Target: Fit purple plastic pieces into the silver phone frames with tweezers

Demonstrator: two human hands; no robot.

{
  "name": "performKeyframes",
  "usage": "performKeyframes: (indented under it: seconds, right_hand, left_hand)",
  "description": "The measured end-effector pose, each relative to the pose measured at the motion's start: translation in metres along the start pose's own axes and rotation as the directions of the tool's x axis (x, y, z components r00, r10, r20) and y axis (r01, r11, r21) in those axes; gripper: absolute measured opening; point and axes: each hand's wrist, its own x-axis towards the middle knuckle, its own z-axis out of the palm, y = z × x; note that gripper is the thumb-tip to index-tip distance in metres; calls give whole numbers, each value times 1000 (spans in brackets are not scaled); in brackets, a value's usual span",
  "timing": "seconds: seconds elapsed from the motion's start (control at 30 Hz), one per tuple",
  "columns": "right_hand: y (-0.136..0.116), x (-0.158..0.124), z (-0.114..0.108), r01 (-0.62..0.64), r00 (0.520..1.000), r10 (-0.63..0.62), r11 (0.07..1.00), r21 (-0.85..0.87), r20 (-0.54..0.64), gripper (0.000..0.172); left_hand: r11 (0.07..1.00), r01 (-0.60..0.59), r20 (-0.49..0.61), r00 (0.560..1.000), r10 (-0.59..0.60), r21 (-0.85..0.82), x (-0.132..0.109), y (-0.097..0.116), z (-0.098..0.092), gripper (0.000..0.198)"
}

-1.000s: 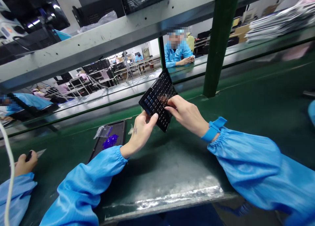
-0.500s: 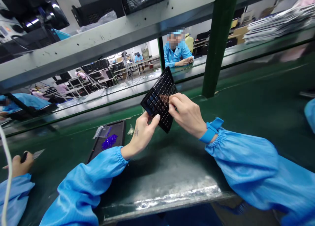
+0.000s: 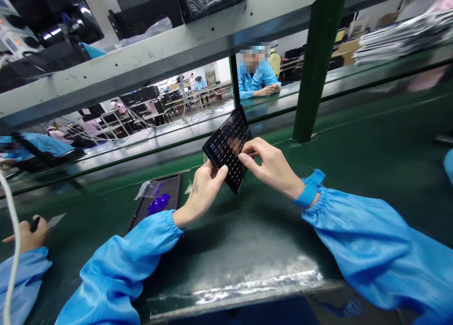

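Keyboard (image 3: 220,148), black, compact: tilted above bench (image 3: 255,249), between the fingers of left hand (image 3: 203,188) and right hand (image 3: 272,166). Left: thumb and fingers closed on its near edge. Right: fingertips almost meeting at keys (image 3: 232,165); hold unclear. Probably light, stiff, slick-faced; grip by edges.

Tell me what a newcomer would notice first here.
Probably the black keyboard, held up tilted at the centre by the left hand, with the right hand's fingertips close to its keys. Next, the vivid blue-purple heap in the dark tray, on the green bench left of the keyboard. Then the bright blue wristband on the right wrist.
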Motion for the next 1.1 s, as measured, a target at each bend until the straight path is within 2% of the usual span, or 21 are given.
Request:
performKeyframes:
  seconds: [0.13,0.23,0.47,0.6,0.73,0.83,0.93,1.0,1.1]
  right_hand:
    - [-4,-3,3,-20,999,14,978,-208,-33,21]
    - [-3,-4,0,32,999,-33,952,-305,4,19]
    - [-4,-7,-3,176,984,-169,917,-359,49,16]
    - [-9,-9,1,183,983,-174,854,-487,64,9]
    - [-10,-9,3,170,985,-163,817,-550,63,10]
    - [-11,-8,3,122,990,-138,877,-466,-1,14]
    - [-10,-6,2,-6,991,-19,983,-185,-133,13]
    - [-8,-5,3,-65,981,60,998,-23,-187,12]
    - [-3,-5,5,-92,971,105,993,69,-217,13]
  left_hand:
    - [997,-31,6,999,31,73,-4,6,3,18]
    - [997,-27,5,1000,27,77,-6,10,3,16]
    - [999,-9,-18,1000,10,31,-4,10,-2,17]
    - [998,-32,-18,999,33,59,-4,12,-2,15]
    - [994,-46,-20,999,48,102,-4,15,0,13]
    - [997,-41,-20,999,43,72,-3,14,1,16]
    - [998,-16,-6,1000,15,-58,-1,12,1,23]
    - [989,11,6,1000,-10,-151,0,11,2,26]
    - [974,25,24,1000,-20,-227,1,11,3,28]
